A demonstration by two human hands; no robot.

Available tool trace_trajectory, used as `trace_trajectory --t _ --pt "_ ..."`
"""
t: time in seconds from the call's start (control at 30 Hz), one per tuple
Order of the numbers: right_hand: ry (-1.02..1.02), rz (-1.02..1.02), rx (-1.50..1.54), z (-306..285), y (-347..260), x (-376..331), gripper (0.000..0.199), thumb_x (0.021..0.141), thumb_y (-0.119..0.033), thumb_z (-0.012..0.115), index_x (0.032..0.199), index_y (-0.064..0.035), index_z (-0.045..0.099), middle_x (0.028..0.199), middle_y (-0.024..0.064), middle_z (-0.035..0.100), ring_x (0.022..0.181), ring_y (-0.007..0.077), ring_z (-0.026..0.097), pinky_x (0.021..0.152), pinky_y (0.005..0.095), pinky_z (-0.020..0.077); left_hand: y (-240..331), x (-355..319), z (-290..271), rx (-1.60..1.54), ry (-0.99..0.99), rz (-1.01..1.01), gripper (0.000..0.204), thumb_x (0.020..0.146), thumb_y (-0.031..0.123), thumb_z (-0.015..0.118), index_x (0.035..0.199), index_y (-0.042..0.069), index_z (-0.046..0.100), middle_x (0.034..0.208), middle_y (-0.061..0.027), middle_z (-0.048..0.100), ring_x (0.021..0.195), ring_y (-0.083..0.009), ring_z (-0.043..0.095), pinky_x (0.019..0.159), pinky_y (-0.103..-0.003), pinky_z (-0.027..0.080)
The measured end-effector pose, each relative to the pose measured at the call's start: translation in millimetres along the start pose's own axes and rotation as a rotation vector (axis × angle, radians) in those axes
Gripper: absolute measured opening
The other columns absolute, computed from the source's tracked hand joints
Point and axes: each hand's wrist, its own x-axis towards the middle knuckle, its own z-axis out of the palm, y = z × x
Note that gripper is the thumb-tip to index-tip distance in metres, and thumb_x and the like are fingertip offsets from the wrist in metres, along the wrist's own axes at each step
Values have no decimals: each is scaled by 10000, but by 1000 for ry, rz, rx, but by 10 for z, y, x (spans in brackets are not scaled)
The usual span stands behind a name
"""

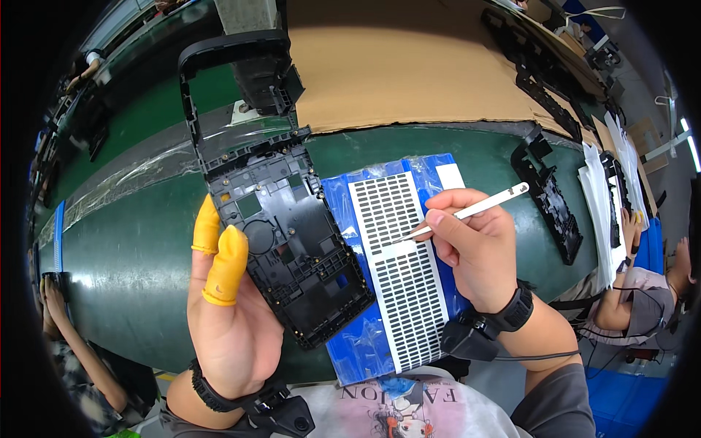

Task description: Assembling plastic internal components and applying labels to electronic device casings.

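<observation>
My left hand (237, 306), with yellow finger cots on two fingers, is closed on a black plastic housing (281, 219). The housing has an open frame at its far end and small brass-coloured inserts. Between the thumb and fingers of my right hand (475, 241) are white tweezers (488, 204), slanting down to the left. Their tips touch or hover just over a white sheet of small black rectangular stickers (416, 306); I cannot tell which. A pale bare strip crosses the sheet at the tips. Beneath it lies a blue board (361, 321) wrapped in clear film.
The green table (139, 255) curves around me. A large brown cardboard sheet (401, 66) covers its far side. Another black housing (548, 197) lies to the right, near white sheets (599, 204). A metal post (252, 44) rises behind. Other people work at the left and right edges.
</observation>
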Motion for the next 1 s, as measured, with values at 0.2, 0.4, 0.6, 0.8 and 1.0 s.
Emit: trace_trajectory --t 0.2,0.4,0.6,0.8,1.0 --pt "5 1 -9 20 -18 -12 126 754 15 523 878 37 521 660 72 569 483 42 438 420 155 312 -1 -8 19 -18 -4 10 404 863 214 412 1233 76 324 1157 -64 449 1047 -186 444 895 -338 357" --pt "-101 21 73 104 -276 -198 163 745 25 527 905 49 509 692 116 589 454 42 384 409 165 289 2 -31 29 -121 -29 -111 414 849 166 451 1226 83 303 1142 -99 449 1037 -217 463 858 -382 406" --pt "-244 -205 119 395 -292 -395 165 767 27 542 928 46 512 846 97 577 760 120 560 689 219 444 -31 -55 65 -210 -71 -262 394 863 157 421 1230 87 299 1153 -101 443 1052 -216 454 874 -381 397" --pt "-117 -128 108 540 -142 -314 146 774 7 493 920 15 487 715 120 586 552 69 471 505 175 335 -39 -96 20 -224 -94 -277 413 856 148 442 1238 101 292 1152 -92 444 1042 -200 460 868 -358 403" --pt "-127 -130 69 552 -137 -301 164 772 -4 500 933 7 479 714 127 592 537 64 454 496 176 325 -34 -117 44 -168 -114 -245 433 858 214 430 1250 92 291 1183 -91 419 1078 -210 430 903 -367 362"
